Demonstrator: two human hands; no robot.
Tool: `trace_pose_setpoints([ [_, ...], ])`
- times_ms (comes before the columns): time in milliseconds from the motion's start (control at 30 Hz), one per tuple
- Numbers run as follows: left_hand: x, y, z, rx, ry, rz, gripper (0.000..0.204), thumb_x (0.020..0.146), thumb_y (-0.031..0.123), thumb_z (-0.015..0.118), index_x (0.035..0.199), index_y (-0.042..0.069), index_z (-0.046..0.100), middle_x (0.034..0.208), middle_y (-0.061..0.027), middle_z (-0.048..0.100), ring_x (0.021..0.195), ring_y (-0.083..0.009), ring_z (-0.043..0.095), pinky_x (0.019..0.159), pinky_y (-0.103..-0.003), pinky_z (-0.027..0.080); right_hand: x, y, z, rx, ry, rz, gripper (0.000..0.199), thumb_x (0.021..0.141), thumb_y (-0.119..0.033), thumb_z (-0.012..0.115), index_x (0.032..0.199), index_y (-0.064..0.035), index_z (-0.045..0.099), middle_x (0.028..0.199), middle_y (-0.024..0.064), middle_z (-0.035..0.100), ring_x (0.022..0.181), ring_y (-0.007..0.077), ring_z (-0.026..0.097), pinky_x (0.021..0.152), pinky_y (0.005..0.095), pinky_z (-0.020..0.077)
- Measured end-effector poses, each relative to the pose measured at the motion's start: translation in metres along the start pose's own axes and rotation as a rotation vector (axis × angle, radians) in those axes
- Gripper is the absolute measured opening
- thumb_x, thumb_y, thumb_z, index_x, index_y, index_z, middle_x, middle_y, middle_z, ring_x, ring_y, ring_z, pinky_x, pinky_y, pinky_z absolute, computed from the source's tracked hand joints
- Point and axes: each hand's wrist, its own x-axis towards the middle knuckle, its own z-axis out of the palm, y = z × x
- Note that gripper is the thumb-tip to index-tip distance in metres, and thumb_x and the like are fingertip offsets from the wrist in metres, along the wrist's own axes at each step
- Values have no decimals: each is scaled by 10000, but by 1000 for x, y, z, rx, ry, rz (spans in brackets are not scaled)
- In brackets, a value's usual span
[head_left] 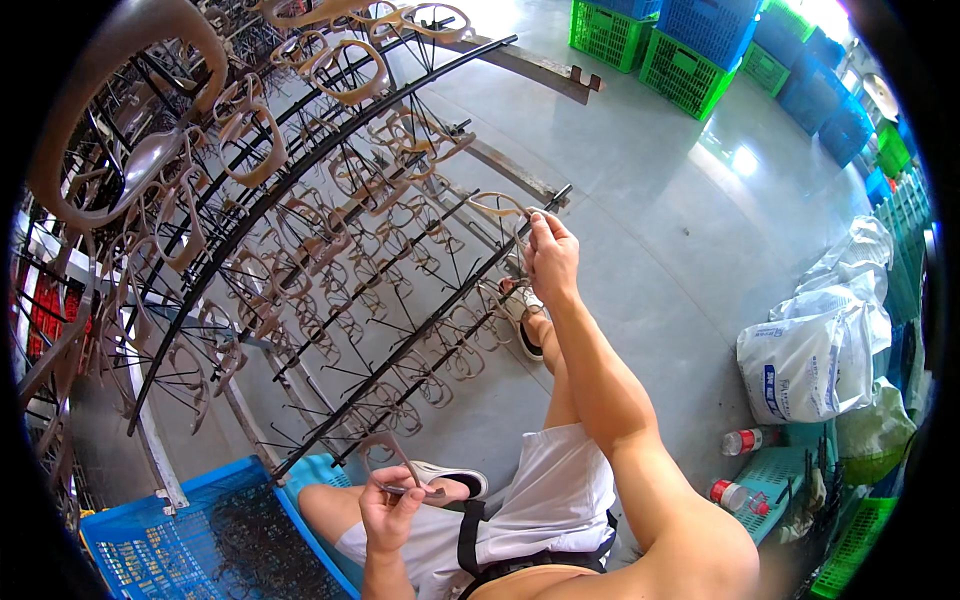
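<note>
Blue print (769,395) marked a white bag (825,350), right. Near, the left hand (388,515) gripped a frame (402,455); farther, the right hand (552,262) pinched a second frame (498,212), extending left.

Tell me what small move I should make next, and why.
Perhaps firm up the pinch of your right hand on the brown eyeglass frame before shifting it: the fingers seem to meet only its edge, close by the black rod, and your left hand holds another eyeglass frame, so it can't readily help.
</note>
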Motion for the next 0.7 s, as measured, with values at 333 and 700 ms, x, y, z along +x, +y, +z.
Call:
trace_pose_setpoints([
  [333, -10, -19, -9, 61, 69, 25, 342, 806, 144, 706, 1041, 12, 495, 817, -104, 650, 728, -121, 589, 702, -240, 442, -11, 9, -2, -66, -73, -63, 171, 934, -166, 531, 949, -13, 606, 562, -61, 391, 427, 31, 335, 369, 199, 237],
  [700, -20, -17, -18, 22, 110, -6, 288, 823, 80, 680, 1034, 6, 497, 850, -58, 627, 793, -97, 582, 800, -244, 452, -14, 10, -3, -523, -134, -201, 194, 912, -168, 571, 1028, -33, 649, 640, -92, 443, 545, 13, 339, 464, 197, 274],
])
